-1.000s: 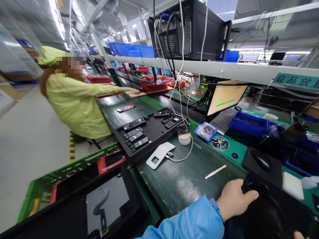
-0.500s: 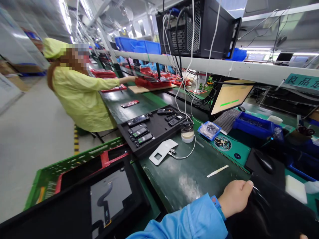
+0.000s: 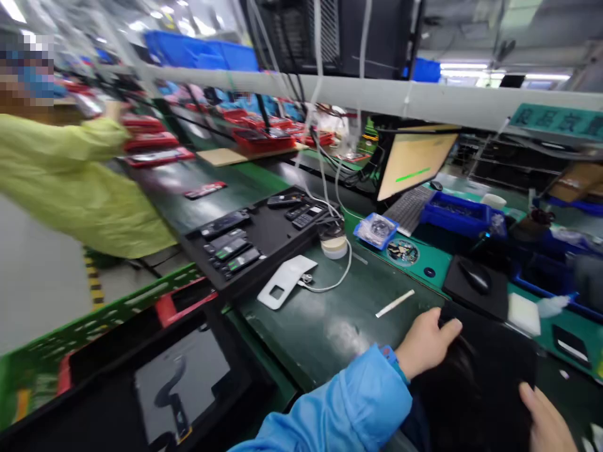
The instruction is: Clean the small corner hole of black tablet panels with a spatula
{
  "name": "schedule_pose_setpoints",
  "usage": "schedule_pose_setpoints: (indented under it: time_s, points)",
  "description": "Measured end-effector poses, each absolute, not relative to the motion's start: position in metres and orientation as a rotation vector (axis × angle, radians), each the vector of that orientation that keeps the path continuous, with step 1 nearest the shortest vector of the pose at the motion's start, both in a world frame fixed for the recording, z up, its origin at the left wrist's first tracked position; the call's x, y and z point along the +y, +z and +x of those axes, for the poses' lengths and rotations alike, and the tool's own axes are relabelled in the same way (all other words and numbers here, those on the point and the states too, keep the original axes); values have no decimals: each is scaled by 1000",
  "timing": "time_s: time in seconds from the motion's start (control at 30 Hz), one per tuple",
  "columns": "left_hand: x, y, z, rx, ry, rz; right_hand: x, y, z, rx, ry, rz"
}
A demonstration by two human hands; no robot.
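The left hand (image 3: 426,344) curls over the top edge of a glossy black panel (image 3: 475,383), and the right hand (image 3: 546,422) grips its lower right side, so the panel is held between them. Beyond the left hand, a white stick (image 3: 394,304) lies on the green bench (image 3: 301,339), near a white plastic card (image 3: 282,281).
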State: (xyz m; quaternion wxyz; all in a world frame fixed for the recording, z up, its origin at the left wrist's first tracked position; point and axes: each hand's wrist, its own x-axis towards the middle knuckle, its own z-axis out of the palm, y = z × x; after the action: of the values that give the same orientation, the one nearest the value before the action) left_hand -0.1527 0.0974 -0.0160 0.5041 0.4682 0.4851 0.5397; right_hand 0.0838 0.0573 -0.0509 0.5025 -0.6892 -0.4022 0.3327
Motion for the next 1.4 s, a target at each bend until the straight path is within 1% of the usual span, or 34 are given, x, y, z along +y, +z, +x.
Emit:
schedule_pose_setpoints:
  time_s: [0.2, 0.33, 0.6, 0.9, 1.17, 1.4]
  points:
    - [103, -32, -148, 1131, 1334, 988, 58, -45, 71, -838, 939, -1581]
    - [101, -29, -149, 1115, 1332, 923, 56, -40, 65, -822, 1012, -1484]
    - [93, -14, -155, 964, 1198, 1069, 56, -32, 62, -714, 1024, -1402]
    - [90, -18, -153, 956, 1175, 1093, 53, -19, 54, -720, 1111, -1311]
    - [91, -23, -149, 878, 1211, 1030, 55, -22, 53, -702, 1054, -1319]
    - [92, -29, -149, 1008, 1269, 927, 54, -18, 54, -694, 1024, -1343]
